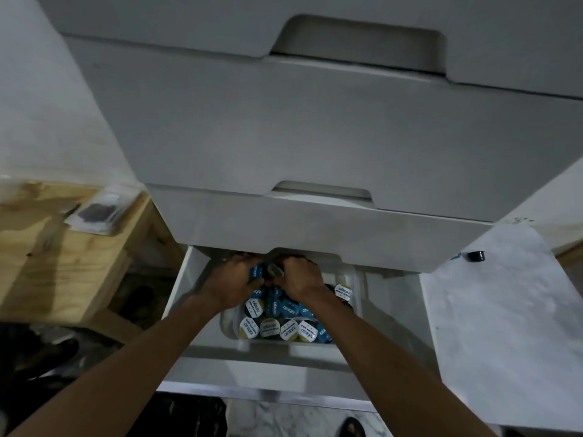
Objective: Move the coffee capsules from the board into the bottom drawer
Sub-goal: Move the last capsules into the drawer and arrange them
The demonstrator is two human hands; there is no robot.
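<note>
The bottom drawer (202,310) of a white drawer unit stands pulled out below me. Inside it a clear tub (227,323) holds a heap of coffee capsules (284,313) with blue and white-and-gold lids. Both my hands reach into the drawer's far end, over the heap. My left hand (235,279) is closed around a blue-lidded capsule (256,272). My right hand (298,275) is closed around a dark capsule (275,270). The two hands touch each other. A white board (504,310) lies at the right with one dark capsule (475,256) at its far edge.
Two shut white drawers (315,216) overhang the open one just above my hands. A wooden shelf (53,247) with a clear plastic packet (97,212) stands at the left. Marble floor (299,417) shows below the drawer front.
</note>
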